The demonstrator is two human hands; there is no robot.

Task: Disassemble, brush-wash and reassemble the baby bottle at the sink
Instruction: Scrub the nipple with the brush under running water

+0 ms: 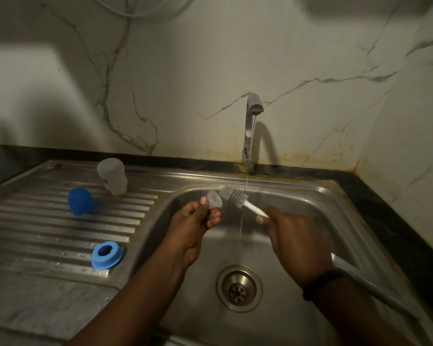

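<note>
Head view: the left hand (194, 222) is pinching a clear teat (214, 199) over the steel sink (298, 196); the right hand (294, 236) is gripping a white brush (238, 197), its head touching the teat. A thin stream is running from the tap (251, 126). On the ribbed drainboard (48, 226) at left are sitting the bottle (112, 179), far, with unreadable blue print, a blue cap (81, 201) and a blue ring (106, 254), near. Marbled wall (185, 71) is standing behind.
</note>
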